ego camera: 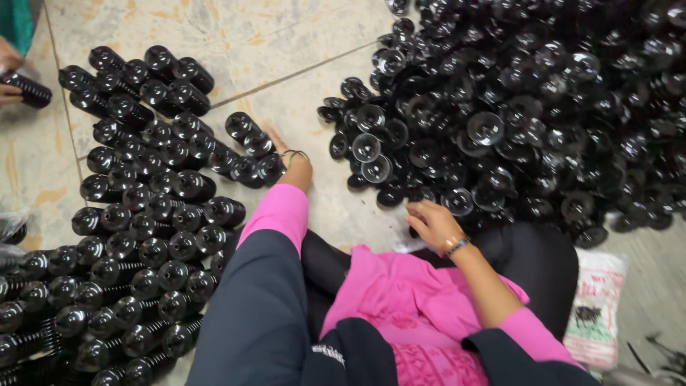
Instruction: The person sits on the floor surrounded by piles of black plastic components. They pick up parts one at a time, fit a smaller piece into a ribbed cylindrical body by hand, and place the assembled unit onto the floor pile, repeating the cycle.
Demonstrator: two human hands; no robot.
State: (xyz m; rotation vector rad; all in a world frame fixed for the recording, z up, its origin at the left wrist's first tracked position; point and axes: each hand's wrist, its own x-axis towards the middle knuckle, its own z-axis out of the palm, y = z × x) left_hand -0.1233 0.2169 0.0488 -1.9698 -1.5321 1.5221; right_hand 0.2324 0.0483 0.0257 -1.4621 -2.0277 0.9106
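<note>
Beige floor tiles [214,36] carry a loose heap of black plastic caps [529,107] and rows of stacked cap columns [143,214]. Seated between them, a person's left hand [289,161] rests, fingers spread, against a finished stack, holding nothing. Right hand [432,223], fingers curled, picks at the heap's edge; whether it grips a cap is unclear. Nesting caps squarely would likely keep columns straight.

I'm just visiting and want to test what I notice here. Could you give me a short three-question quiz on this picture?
1. True or false: the left hand touches the stacked black pieces.
2. The right hand is nearest to: A) the loose pile of black cups; B) the printed sack; C) the tiled floor's far corner.
3. What colour are the sleeves?

Key: 1 true; 2 A; 3 pink.
</note>
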